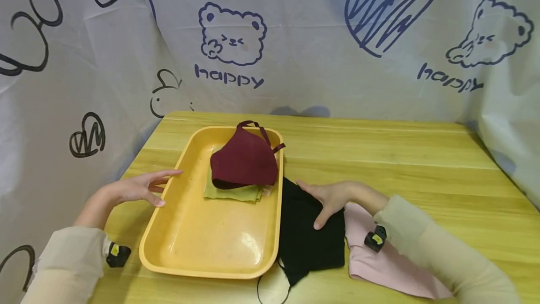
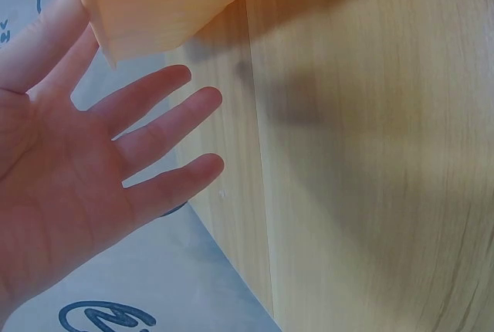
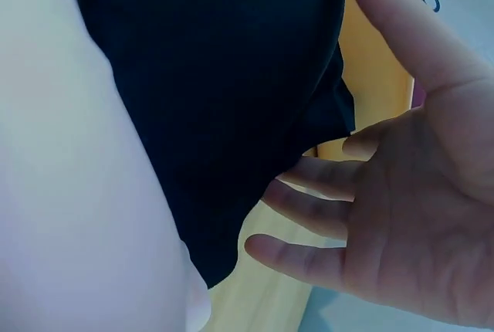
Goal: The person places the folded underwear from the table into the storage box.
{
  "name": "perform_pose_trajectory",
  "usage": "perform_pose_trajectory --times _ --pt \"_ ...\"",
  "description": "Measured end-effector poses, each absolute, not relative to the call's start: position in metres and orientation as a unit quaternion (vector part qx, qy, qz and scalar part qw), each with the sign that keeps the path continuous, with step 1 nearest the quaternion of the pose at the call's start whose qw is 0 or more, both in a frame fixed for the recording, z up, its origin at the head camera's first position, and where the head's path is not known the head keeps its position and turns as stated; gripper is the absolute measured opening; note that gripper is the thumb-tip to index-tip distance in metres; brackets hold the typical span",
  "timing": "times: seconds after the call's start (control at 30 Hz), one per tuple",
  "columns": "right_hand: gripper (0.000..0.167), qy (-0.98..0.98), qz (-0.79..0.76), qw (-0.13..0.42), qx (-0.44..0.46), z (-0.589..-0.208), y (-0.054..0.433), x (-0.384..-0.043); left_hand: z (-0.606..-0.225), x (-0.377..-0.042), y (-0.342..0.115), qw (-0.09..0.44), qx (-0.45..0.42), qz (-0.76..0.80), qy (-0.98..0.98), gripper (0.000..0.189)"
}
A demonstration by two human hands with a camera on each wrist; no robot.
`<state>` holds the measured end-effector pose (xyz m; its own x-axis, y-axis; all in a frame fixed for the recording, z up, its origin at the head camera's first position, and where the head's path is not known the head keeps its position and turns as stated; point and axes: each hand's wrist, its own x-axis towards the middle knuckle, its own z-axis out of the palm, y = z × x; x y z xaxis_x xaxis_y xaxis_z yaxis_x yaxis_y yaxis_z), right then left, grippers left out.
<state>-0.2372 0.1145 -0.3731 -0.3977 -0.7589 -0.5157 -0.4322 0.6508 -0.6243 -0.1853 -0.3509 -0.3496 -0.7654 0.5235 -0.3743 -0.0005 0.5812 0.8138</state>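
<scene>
A yellow tray (image 1: 211, 238) sits on the table. My left hand (image 1: 137, 187) is at its left rim, fingers spread, with the index fingertip over the edge. Toward the tray's back right, a maroon bra (image 1: 246, 156) with thin straps rests on a folded green cloth (image 1: 232, 194). My right hand (image 1: 335, 197) is over a black garment (image 1: 312, 240) right of the tray, thumb and fingers apart; in the right wrist view some fingertips meet the edge of the black fabric (image 3: 216, 77). A pink folded garment (image 1: 379, 266) lies partly under the right forearm.
The wooden table (image 1: 401, 154) extends to the right and behind the tray. A thin black strap (image 1: 274, 294) loops from the black garment near the front edge. White cloth (image 1: 308, 69) with drawings hangs behind and to the left.
</scene>
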Motion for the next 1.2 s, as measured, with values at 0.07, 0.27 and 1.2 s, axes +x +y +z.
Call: perform_pose_trajectory --times 0.07,0.27,1.2 --pt "0.112 0.815 -0.189 0.405 -0.37 -0.372 0.114 -0.235 -0.349 -0.185 -0.351 0.304 0.157 0.431 0.835 0.086" --pt "0.113 0.833 -0.162 0.384 -0.364 -0.372 0.113 -0.23 -0.35 -0.186 -0.351 0.303 0.158 0.43 0.836 0.086" --pt "0.113 0.834 -0.221 0.379 -0.334 -0.377 0.121 -0.223 -0.349 -0.184 -0.35 0.3 0.16 0.431 0.836 0.084"
